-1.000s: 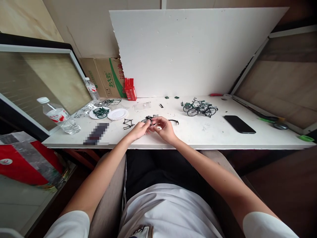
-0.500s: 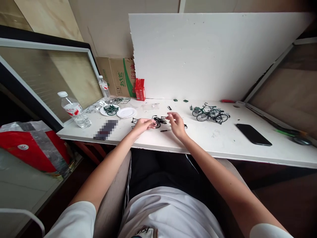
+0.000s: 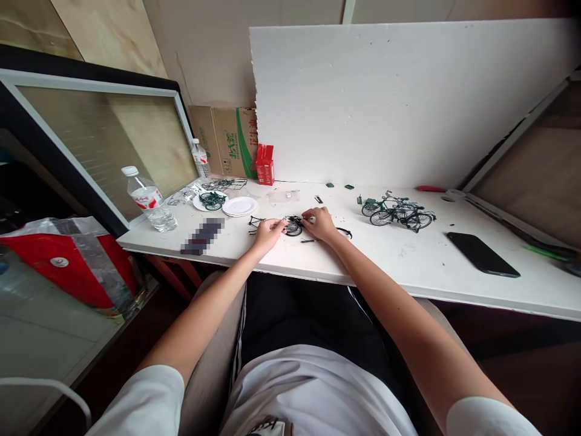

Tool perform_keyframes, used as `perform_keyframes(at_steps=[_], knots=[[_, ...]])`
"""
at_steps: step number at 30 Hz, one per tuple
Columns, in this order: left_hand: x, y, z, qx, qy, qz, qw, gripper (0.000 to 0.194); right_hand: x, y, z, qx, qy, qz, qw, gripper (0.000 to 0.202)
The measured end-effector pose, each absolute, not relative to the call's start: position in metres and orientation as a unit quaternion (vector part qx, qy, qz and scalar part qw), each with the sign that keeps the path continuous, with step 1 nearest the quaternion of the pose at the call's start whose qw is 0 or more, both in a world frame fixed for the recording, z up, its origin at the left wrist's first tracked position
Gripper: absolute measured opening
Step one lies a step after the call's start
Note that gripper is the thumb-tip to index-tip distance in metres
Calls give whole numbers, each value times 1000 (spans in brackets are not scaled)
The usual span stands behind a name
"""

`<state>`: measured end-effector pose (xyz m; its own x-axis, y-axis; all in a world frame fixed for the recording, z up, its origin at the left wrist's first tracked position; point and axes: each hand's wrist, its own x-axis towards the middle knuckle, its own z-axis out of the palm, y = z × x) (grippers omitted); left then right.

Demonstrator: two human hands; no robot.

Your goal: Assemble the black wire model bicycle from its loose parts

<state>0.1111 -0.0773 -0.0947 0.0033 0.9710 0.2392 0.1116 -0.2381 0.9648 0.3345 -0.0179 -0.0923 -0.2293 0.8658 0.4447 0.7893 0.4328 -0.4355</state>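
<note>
Small black model-bicycle parts, among them a spoked wheel [image 3: 295, 227], lie on the white table between my two hands. My left hand [image 3: 269, 235] is closed in a pinch at the wheel's left edge; whatever is between its fingertips is too small to make out. On the other side my right hand [image 3: 322, 225] rests low with curled fingers against the black parts, and its fingertips are partly hidden. A black frame piece [image 3: 256, 223] lies left of my left hand. Beside my right wrist is a curved black part [image 3: 345, 232], and a thin dark tool [image 3: 308, 241] lies below that hand.
Assembled model bicycles [image 3: 399, 212] stand to the right, with a black phone [image 3: 482, 254] beyond. On the left are white plates [image 3: 239, 206], green bicycle parts [image 3: 212, 200] and a water bottle [image 3: 149, 203]. A red box [image 3: 265, 165] and white board [image 3: 385, 103] stand behind.
My right hand has come down and left onto the black parts, its fingers now curled. My left hand stays pinched near the wheel. The whole view has shifted slightly.
</note>
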Motion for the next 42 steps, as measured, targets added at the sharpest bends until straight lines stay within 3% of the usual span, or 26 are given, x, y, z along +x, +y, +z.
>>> perform_keyframes(at_steps=[8, 15, 22, 30, 35, 42], knots=[[111, -79, -95, 593, 462, 522, 403, 41, 351, -19, -94, -540, -739, 147, 374, 23], [111, -78, -97, 607, 455, 527, 383, 39, 355, -19, -96, -543, -739, 51, 396, 22], [110, -74, -103, 619, 450, 529, 366, 42, 349, -21, -100, -446, -829, 53, 333, 25], [110, -74, -102, 616, 448, 526, 379, 48, 349, -21, -102, -416, -836, 46, 355, 15], [109, -74, -103, 624, 435, 530, 376, 48, 344, -30, -93, -418, -790, 71, 444, 22], [114, -80, -100, 666, 417, 532, 315, 44, 341, -58, -82, -439, -649, 214, 583, 37]])
